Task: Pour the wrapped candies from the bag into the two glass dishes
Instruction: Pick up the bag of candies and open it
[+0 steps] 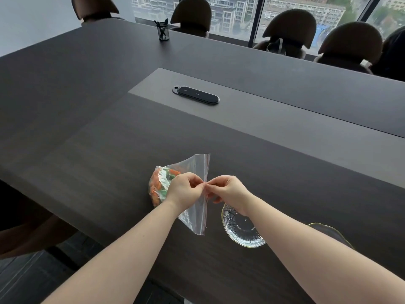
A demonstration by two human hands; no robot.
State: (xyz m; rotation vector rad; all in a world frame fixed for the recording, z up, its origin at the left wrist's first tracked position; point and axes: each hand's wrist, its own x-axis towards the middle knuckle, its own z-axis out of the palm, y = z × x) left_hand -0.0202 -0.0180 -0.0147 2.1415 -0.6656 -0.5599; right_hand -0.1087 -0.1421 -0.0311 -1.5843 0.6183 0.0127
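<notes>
A clear zip bag lies on the dark table, its red zip strip running up and down between my hands. Orange and green wrapped candies are bunched in its left end. My left hand and my right hand each pinch the zip edge at its middle, fingertips nearly touching. A ribbed glass dish with a gold rim sits under my right wrist, nothing in it. A second glass dish shows only partly behind my right forearm.
The dark table has its near edge just below my forearms. A black oval device lies in the grey centre panel. A mesh pen cup stands at the far side. Several chairs line the far edge by the windows.
</notes>
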